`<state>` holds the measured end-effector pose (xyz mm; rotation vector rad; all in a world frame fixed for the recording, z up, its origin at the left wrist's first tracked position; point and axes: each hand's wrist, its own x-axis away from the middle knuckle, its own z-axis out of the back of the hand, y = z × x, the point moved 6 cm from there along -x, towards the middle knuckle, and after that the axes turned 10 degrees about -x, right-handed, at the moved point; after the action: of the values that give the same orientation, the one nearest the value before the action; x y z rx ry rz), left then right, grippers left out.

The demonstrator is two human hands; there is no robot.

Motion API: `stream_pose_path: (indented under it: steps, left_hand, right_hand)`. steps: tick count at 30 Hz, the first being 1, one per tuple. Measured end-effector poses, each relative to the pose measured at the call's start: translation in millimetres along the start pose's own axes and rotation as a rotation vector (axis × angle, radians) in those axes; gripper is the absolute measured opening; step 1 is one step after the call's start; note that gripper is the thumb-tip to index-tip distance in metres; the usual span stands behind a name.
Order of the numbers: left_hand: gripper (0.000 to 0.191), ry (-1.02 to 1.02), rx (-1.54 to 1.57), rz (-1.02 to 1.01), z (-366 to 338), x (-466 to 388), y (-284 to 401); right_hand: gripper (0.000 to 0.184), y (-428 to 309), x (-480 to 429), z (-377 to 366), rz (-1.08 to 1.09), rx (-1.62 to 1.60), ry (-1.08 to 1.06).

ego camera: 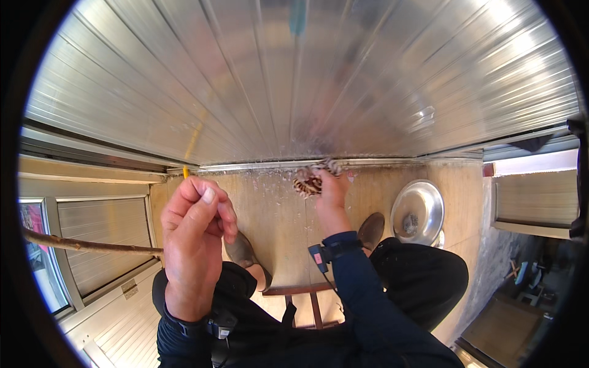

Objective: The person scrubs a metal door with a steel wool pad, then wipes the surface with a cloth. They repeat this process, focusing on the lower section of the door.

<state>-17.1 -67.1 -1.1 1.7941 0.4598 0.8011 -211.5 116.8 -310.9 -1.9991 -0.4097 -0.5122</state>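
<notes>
Low at the base of a ribbed metal panel (294, 92), my right hand (332, 195) grips a crumpled striped cloth (309, 182), brown and cream. The cloth touches the metal strip (363, 162) where panel and floor meet. Pale crumbs lie scattered on the floor around it. My left hand (195, 221) is raised nearer the camera, thumb pressed against the curled index finger; whether something small is pinched there cannot be seen. Just beyond its fingertips, the end of a yellow rod or cord (186, 172) shows by the panel's foot.
A round steel basin (430, 202) with grey matter inside stands on the floor at right. A wooden stick (92, 244) reaches in from the left. My shoes (372, 230) flank the floor ahead, with a wooden stool edge (299, 290) below.
</notes>
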Motion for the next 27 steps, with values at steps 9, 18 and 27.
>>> stream_pose_path:
  steps: [9,18,27]
  left_hand:
    - [0.015,-0.011,-0.011,0.018,-9.0,-3.7,-8.0]
    - [0.018,0.033,-0.037,0.025,-8.1,-8.3,-9.1]
    - [0.018,0.035,-0.012,0.035,0.6,-2.8,-4.6]
  right_hand:
    - [0.036,-80.9,-50.8,25.9,0.511,0.206,-0.028]
    - [0.04,-26.7,-5.2,34.9,0.032,0.028,-0.011]
    - [0.034,-37.3,-30.4,-11.0,0.072,-0.039,0.005]
